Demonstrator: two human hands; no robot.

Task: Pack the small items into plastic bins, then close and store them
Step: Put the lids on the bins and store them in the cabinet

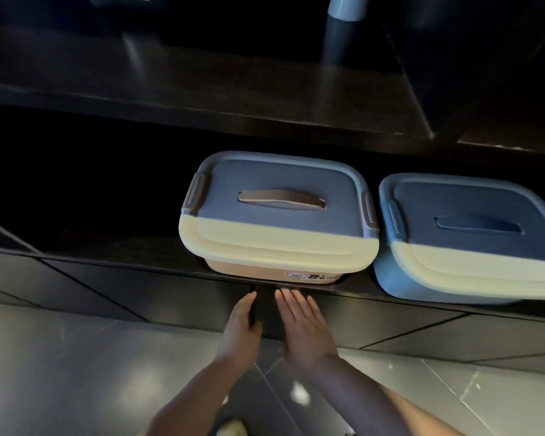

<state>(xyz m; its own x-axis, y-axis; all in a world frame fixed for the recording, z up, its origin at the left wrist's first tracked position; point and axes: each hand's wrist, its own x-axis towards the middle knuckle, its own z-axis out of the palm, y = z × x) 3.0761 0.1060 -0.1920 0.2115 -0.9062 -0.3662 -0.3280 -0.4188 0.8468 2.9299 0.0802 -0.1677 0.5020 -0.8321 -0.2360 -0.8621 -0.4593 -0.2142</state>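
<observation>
Glossy plastic beige bin [274,269], rounded lid [277,221] latched; flat-fingered left hand [241,328], right hand [302,325] below

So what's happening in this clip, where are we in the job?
A person is near the end of storing. Two lidded bins sit side by side on a low dark shelf: a beige bin and a blue bin to its right, both with lids on. The left hand and right hand hover open just in front of the beige bin, holding nothing.

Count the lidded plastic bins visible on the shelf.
2: the beige bin sits mid-shelf, and the blue bin is to its right, partly cut off by the frame edge. The dark shelf recess could hide more.
</observation>
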